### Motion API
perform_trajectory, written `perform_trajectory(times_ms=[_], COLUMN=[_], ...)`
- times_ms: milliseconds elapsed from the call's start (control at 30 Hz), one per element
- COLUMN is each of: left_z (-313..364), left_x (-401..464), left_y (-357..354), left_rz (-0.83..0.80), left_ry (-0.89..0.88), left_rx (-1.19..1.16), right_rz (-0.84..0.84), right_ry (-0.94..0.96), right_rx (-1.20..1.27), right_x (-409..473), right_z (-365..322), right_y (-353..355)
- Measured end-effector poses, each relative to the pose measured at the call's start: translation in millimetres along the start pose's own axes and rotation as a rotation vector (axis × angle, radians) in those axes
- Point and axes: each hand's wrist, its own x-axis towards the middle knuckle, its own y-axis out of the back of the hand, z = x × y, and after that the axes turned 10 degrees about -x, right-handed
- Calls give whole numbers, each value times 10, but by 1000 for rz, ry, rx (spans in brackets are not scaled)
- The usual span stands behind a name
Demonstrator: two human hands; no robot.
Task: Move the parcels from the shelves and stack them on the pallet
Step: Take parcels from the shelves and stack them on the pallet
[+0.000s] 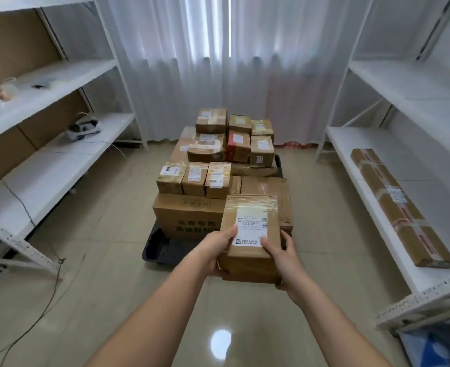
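Above pallet (156, 247) near edge: labelled parcel (250, 234) clamped btwn both hands, left hand (213, 247) and right hand (282, 256) on near corners. Long axis points away, twd stack. Flat box (268, 188) lies straight ahead; hands equidistant.

Pallet (157, 247) mostly under parcels (193, 178).

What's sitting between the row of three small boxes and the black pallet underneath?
In the head view, one large carton with dark printed characters lies between the three small boxes and the black pallet.
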Motion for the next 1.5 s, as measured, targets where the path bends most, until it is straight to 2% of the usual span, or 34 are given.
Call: perform_trajectory(times_ms=[100,333,533,800,1033,1167,1333,1500], left_z=[273,904,1536,2180,2230,2180,2090,2001], left_x=[365,1253,2128,3231,4301,4838,5394,5807], left_y=[-25,-177,-150,-176,-357,-482,-601,-705], left_rz=[-16,7,49,0,-79,-110,-79,19], left_ry=[41,57,124,212,327,349,333,311], left_rx=[-100,-84,-40,42,165,32,-112,-197], right_rz=[82,159,115,123,189,201,136,-14], right_ry=[-92,-309,-361,-415,-465,-462,-544,-555], right_rx=[33,118,72,40,27,6,46,66], right_x=[389,1546,2746,3875,4633,5108,5605,6057], right_z=[-179,-482,-901,-1252,-1132,-957,-790,-750], right_y=[-6,-47,-235,-325,-369,-374,-303,-271])
